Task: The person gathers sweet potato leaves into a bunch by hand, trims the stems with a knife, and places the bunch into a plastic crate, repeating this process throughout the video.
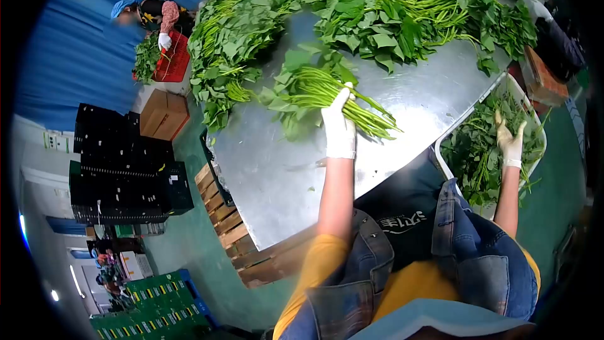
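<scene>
My left hand (340,123), in a white glove, is closed around a bundle of green leafy stems (321,91) just over the metal table (283,176). The leaves point to the left and the stem ends to the right. On the right, my right hand (508,138), also gloved, is over a white bin (445,162) full of loose greens (475,151). Its thumb and fingers are spread, and no stems show in its grip. Large piles of similar greens (384,19) lie along the far and left sides of the table.
A co-worker (151,16) handles greens at a red crate (178,63) at the upper left. Another person's dark sleeve (563,41) shows at the upper right, near a box (544,79). Black crates (119,164), a cardboard box (163,114) and a wooden pallet (226,223) stand left.
</scene>
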The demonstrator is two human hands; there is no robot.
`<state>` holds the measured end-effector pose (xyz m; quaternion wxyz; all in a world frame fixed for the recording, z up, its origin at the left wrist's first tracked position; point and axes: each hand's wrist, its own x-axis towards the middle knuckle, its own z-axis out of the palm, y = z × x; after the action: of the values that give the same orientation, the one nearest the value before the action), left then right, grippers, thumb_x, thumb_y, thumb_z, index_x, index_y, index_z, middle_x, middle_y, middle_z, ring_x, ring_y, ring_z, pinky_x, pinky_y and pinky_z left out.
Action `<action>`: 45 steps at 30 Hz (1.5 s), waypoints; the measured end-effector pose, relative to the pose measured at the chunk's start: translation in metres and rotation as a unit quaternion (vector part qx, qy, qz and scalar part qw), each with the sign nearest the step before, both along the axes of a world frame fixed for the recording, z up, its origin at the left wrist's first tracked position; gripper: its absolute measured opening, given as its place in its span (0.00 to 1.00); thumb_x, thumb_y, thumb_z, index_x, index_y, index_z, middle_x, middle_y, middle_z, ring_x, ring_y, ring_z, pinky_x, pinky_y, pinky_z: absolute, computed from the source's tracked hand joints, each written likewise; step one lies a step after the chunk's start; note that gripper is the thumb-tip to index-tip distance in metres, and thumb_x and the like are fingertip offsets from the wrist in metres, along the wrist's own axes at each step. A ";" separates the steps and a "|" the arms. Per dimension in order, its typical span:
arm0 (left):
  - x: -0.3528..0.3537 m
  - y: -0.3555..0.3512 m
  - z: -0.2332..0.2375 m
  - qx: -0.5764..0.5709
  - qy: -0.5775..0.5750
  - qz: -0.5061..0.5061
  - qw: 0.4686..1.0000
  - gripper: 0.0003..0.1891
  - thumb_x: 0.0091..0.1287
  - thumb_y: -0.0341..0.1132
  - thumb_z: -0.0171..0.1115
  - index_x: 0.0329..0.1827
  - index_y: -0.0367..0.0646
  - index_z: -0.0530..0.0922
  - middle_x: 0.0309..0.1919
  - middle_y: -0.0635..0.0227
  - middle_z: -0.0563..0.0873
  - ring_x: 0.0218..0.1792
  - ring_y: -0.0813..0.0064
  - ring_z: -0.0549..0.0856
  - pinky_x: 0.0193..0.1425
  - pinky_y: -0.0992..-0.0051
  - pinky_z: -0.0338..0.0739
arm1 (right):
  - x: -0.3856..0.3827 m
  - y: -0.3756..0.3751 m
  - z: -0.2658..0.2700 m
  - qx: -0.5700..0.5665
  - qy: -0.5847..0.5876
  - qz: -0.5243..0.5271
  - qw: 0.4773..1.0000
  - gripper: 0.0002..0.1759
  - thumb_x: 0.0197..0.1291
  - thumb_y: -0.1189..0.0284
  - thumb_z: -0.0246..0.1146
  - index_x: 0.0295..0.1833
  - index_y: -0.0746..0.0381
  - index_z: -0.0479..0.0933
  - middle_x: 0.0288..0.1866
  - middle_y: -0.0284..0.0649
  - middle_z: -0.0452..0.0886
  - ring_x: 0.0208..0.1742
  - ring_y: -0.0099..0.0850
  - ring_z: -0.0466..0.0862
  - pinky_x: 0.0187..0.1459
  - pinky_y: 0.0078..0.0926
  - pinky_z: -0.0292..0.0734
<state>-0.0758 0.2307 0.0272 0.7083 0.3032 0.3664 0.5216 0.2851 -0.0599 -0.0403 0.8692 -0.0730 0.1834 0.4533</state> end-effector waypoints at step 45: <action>-0.009 -0.033 0.031 0.048 0.089 -0.098 0.990 0.16 0.62 0.31 0.58 0.50 0.33 0.72 0.29 0.64 0.80 0.31 0.76 0.78 0.37 0.79 0.73 | -0.149 0.163 0.116 -0.157 -0.598 0.238 0.749 0.21 0.66 0.63 0.55 0.57 0.67 0.71 0.44 0.44 0.80 0.32 0.22 0.80 0.38 0.20 0.79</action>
<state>-0.0846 0.1982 0.0577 0.7054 0.4166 0.3708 0.4374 0.1360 0.1032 0.0756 0.6416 -0.5060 -0.3285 0.4737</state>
